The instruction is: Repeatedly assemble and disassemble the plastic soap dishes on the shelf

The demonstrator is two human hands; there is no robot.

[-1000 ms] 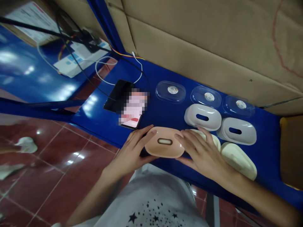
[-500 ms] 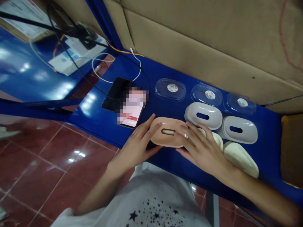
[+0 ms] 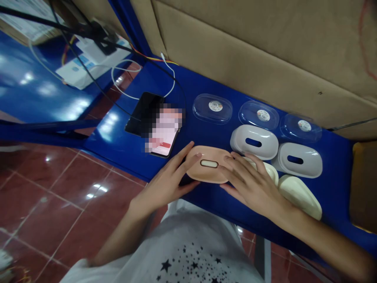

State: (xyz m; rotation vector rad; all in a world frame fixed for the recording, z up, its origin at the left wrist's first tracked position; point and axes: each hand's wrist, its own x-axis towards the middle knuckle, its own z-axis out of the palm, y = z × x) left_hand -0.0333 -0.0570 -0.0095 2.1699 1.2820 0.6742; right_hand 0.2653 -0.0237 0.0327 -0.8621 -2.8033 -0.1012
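On a peach dish [image 3: 206, 175] — left fingers [image 3: 187, 165] and right fingers [image 3: 239, 169], half-spread, around opposite ends

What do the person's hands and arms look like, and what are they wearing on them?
The left hand and right hand are bare, with slim fingers and no gloves. No watch or bracelet shows on either wrist, and both forearms are uncovered. Pale cloth by the left elbow looks like a short sleeve. The right sleeve is out of view.
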